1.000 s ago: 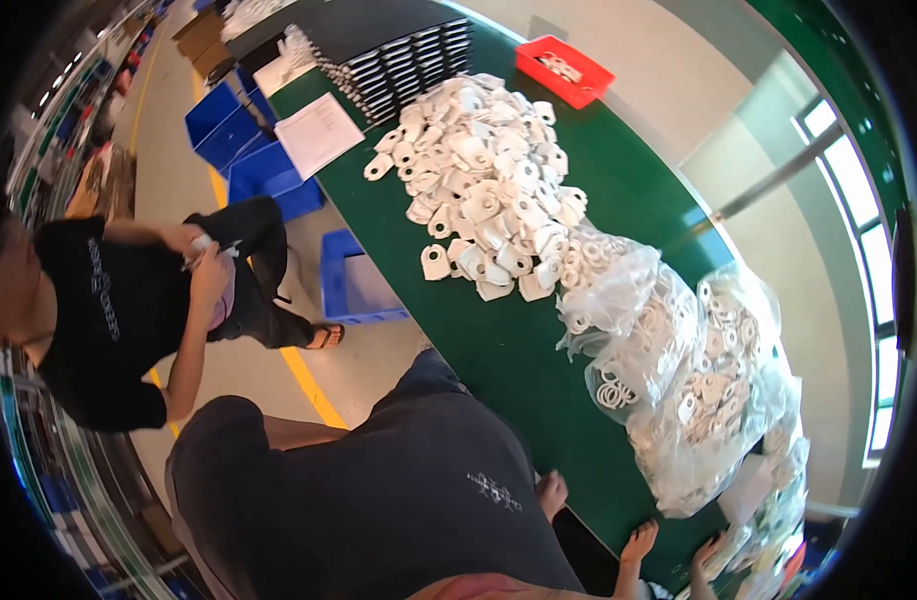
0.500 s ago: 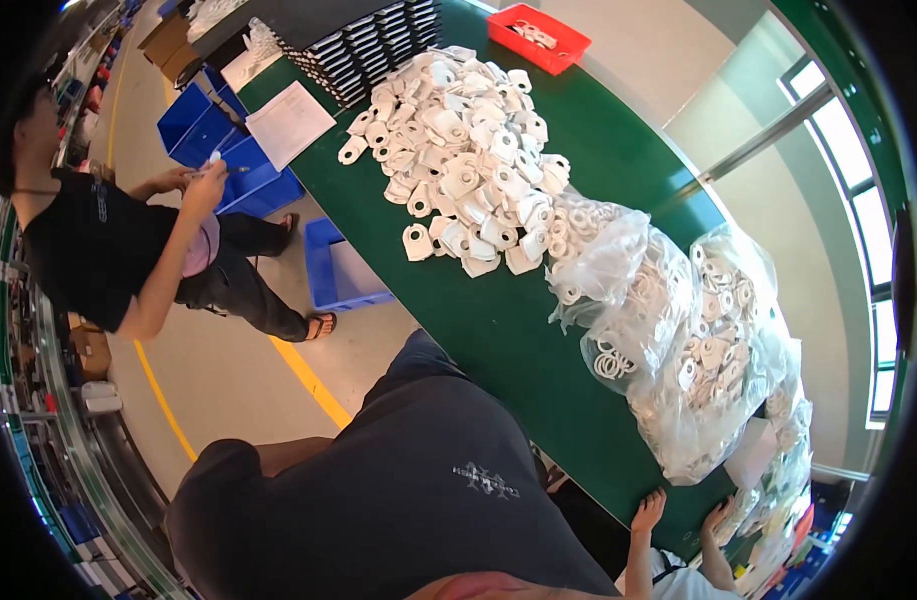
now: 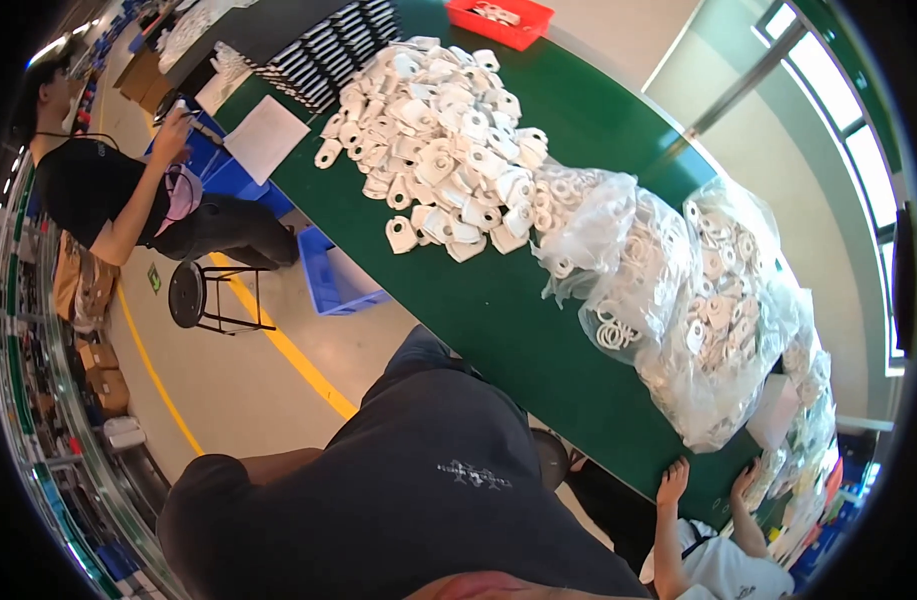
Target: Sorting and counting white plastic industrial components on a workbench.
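Neither of my hands is in view; only my dark shirt (image 3: 378, 480) and a short stretch of arm (image 3: 283, 466) below the left sleeve show. Beside me runs a green table (image 3: 508, 330). On it lies a large heap of white flat plastic parts (image 3: 438, 140), each with a round hole. Clear plastic bags (image 3: 713, 390) full of white rings and similar parts sit against the heap on its right.
A person in black (image 3: 93, 195) stands by blue bins at left, near a black stool (image 3: 186, 295). At lower right, another person's hand (image 3: 672, 482) rests on the table. A blue bin (image 3: 323, 270), paper (image 3: 266, 138), stacked black trays (image 3: 328, 50) and red tray (image 3: 503, 25) surround the heap.
My view has shifted slightly. The person at left has turned and moved up and away, uncovering the stool. The heap and bags look unchanged, and the other person's hands stay on the table.
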Available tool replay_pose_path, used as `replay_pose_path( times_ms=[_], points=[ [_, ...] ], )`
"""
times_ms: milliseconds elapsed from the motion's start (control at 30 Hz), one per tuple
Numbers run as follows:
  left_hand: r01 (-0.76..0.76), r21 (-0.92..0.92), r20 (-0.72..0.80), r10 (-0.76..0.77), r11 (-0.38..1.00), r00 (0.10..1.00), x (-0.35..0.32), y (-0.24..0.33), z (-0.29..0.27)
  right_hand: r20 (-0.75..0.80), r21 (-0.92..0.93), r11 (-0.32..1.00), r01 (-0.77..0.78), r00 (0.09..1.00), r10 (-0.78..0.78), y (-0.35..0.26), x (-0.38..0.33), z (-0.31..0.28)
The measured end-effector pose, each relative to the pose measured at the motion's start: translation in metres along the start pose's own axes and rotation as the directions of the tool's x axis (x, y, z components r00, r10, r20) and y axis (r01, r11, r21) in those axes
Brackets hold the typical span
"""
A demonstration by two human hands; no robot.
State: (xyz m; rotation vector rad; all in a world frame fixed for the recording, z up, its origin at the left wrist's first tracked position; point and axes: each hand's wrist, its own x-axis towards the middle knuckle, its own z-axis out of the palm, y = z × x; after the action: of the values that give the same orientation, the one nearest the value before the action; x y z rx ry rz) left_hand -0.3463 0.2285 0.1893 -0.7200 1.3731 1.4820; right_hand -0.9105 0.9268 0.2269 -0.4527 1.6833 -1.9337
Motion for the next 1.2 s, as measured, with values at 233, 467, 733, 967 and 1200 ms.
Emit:
replay_pose_path(
  times_ms=[233,467,733,967,1200],
  points=[
    [0.042,-0.019,0.034,-0.042,0.999,0.999,-0.020,-0.009,-0.004,-0.085,-0.075,0.997,0.000,0.996,-0.007,-0.002,-0.004,0.014],
    [0.059,-0.033,0.044,-0.058,0.998,0.997,-0.041,-0.018,-0.007,-0.238,-0.196,0.977,-0.085,0.970,0.037,0.000,0.002,0.036],
    [0.086,-0.038,0.072,-0.083,0.996,0.994,-0.057,-0.027,-0.019,-0.531,-0.556,0.588,-0.587,0.795,0.292,0.031,0.017,0.117],
    [0.079,-0.068,0.088,-0.073,0.995,0.993,-0.064,-0.040,-0.014,-0.330,-0.902,-0.097,-0.422,0.525,0.784,0.067,0.009,0.232],
    [0.048,-0.116,0.122,-0.034,0.992,0.992,-0.069,-0.032,-0.010,-0.046,-0.993,0.007,-0.121,0.431,0.901,0.011,0.074,0.344]
  ],
)
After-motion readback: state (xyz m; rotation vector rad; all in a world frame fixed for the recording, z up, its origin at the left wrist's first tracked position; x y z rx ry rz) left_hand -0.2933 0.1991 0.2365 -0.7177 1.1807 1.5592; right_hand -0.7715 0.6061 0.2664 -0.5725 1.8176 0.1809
